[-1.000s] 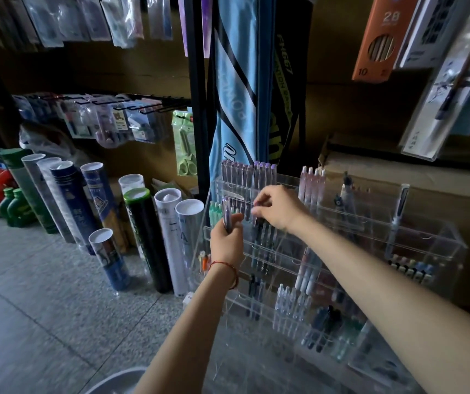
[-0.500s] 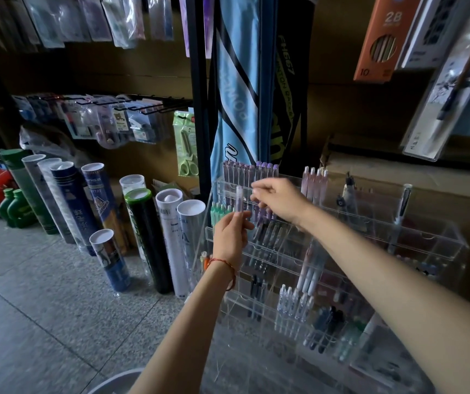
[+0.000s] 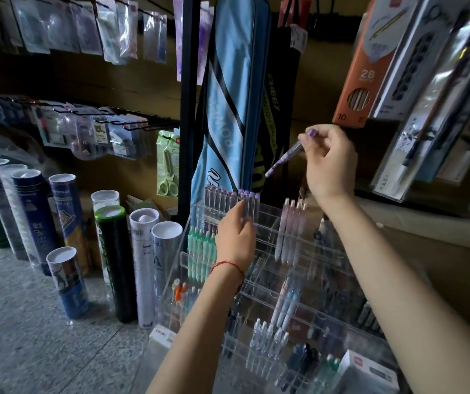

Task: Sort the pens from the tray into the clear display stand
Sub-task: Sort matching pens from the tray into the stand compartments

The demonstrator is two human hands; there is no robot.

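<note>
Aloft, right hand (image 3: 330, 163) with purple pen (image 3: 283, 160) below orange "2B" pencil box (image 3: 362, 66).

Right hand (image 3: 329, 160) raised, pinching pen (image 3: 283, 160); left hand (image 3: 235, 234) lower, forearm extended (grip unclear).

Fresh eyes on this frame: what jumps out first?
The right hand, raised at upper centre, pinches a purple pen tilted above the clear display stand. Below it, the left hand reaches the stand's top row of purple-capped pens. A big blue racket bag hangs behind the stand.
</note>
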